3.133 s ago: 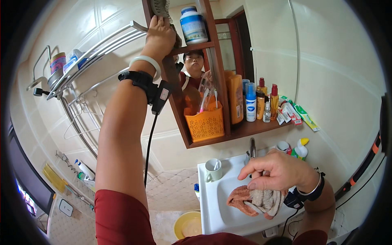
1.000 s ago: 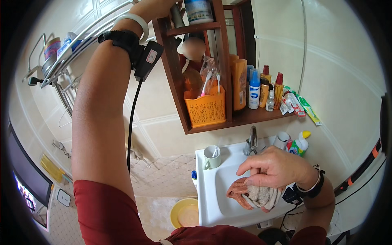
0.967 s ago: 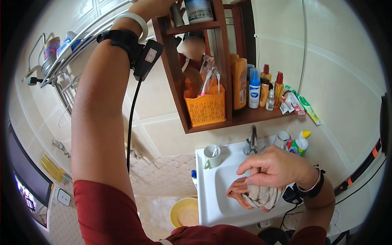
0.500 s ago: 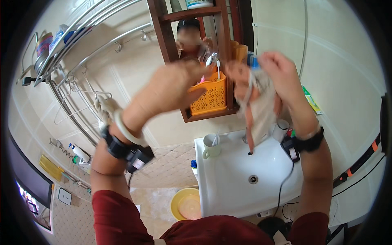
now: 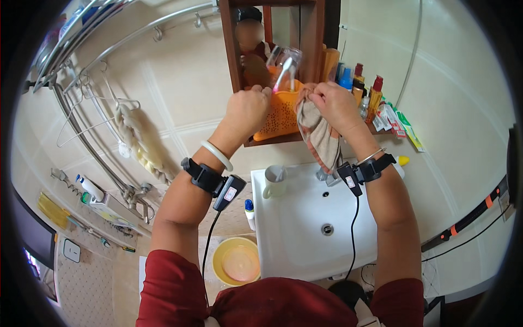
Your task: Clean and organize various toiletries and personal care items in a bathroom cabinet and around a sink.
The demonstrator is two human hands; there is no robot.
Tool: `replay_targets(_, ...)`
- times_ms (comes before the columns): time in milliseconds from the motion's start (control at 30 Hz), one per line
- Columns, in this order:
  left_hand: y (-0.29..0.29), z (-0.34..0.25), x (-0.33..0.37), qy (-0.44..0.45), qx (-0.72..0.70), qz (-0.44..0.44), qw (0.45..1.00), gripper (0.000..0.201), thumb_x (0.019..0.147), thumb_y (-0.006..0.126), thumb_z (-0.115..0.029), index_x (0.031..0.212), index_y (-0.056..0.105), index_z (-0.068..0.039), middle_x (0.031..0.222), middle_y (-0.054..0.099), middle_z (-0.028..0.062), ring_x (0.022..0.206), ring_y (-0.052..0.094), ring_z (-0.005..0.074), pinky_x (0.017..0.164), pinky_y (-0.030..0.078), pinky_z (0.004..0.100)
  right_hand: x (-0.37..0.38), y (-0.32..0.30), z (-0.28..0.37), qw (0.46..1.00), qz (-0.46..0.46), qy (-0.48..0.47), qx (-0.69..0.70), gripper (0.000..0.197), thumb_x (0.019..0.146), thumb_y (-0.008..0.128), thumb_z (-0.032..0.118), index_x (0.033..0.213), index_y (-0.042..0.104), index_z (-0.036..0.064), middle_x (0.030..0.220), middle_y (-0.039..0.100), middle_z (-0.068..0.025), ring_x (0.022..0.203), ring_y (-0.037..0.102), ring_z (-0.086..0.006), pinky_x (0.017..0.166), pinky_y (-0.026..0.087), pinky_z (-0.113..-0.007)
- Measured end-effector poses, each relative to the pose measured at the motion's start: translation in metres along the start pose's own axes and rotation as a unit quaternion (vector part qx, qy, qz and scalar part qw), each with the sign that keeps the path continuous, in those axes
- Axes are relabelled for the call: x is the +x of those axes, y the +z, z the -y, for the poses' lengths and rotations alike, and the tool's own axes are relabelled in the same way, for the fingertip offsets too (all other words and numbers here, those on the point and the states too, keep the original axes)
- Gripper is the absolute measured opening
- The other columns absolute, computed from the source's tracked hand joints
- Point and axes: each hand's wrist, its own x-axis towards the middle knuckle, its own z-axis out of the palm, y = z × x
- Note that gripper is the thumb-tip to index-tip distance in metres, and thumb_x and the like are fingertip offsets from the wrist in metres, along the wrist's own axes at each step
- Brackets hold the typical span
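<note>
My left hand (image 5: 249,111) is closed at the left rim of an orange perforated plastic basket (image 5: 281,117), its fingertips partly hidden. Toothbrushes (image 5: 284,73), one white and pink, stick up out of this basket, which sits on the bottom shelf of a brown wooden mirror cabinet (image 5: 231,60). My right hand (image 5: 336,106) pinches a beige cloth with pinkish-orange bands (image 5: 320,133) by its upper part, next to the basket's right side. The cloth hangs down toward the faucet (image 5: 328,177).
Below is a white washbasin (image 5: 305,256) with a pale green mug (image 5: 275,182) on its back left corner. Bottles (image 5: 374,98) and tubes (image 5: 389,121) crowd the shelf at right. A yellow bowl (image 5: 220,261) stands on the floor. At left hang wire hangers (image 5: 71,131) and a metal rail (image 5: 131,46).
My left hand has moved from in front of the cabinet to the basket's left rim. My right hand has moved left and slightly down with the cloth, beside the basket. The whole view has shifted.
</note>
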Motion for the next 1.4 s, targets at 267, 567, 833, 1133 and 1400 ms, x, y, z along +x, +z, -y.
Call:
replay_targets(267,-0.044,0.001,-0.004,-0.006,-0.085,-0.052,0.995,0.027,0.073,0.064,-0.024,0.096,0.063,-0.01,0.081,0.06,0.0082,0.071,0.061,0.0273,0.063,0.049,0.0371,-0.061,-0.022,-0.026,0.825,-0.073,0.313,0.465,0.018,0.084,0.059,0.018,0.084,0.061,0.0001,0.077,0.06,-0.001,0.072,0.056,-0.0103,0.066,0.045,-0.026)
replay_targets(567,-0.08,-0.036,-0.062,0.018,-0.236,-0.106,0.966,0.018,0.067,0.069,-0.014,0.084,0.065,-0.009,0.07,0.057,0.0051,0.061,0.058,0.0233,0.053,0.046,0.0327,-0.084,-0.006,0.036,0.859,-0.187,0.149,0.452,0.05,0.082,0.06,0.021,0.123,0.042,-0.003,0.115,0.051,-0.0118,0.105,0.05,-0.0189,0.092,0.039,-0.03)
replay_targets(833,-0.092,-0.041,-0.122,0.032,-0.274,-0.131,0.952,0.017,0.066,0.073,-0.015,0.081,0.065,-0.011,0.063,0.051,0.0036,0.053,0.053,0.0186,0.047,0.041,0.0292,-0.133,-0.004,0.081,0.786,-0.036,0.19,0.588,0.094,0.061,0.079,0.018,0.134,0.025,-0.0028,0.132,0.038,-0.0141,0.121,0.038,-0.0207,0.101,0.029,-0.032)
replay_targets(1133,-0.08,-0.036,-0.142,0.076,-0.341,-0.294,0.889,0.026,0.061,0.077,-0.025,0.079,0.067,-0.008,0.059,0.052,0.001,0.051,0.051,0.0136,0.044,0.038,0.0259,-0.155,-0.024,0.116,0.756,-0.121,0.172,0.62,0.115,0.042,0.089,0.036,0.13,0.027,-0.0052,0.126,0.044,-0.0156,0.116,0.044,-0.023,0.099,0.033,-0.034)
replay_targets(1400,-0.076,-0.052,-0.152,0.033,-0.38,-0.283,0.88,0.034,0.064,0.075,-0.035,0.071,0.064,-0.004,0.06,0.052,0.0016,0.056,0.049,0.0144,0.05,0.036,0.0243,-0.176,-0.023,0.103,0.774,-0.154,0.191,0.584,0.093,0.057,0.082,0.039,0.125,0.034,-0.0015,0.115,0.05,-0.0092,0.104,0.051,-0.0171,0.092,0.039,-0.031)
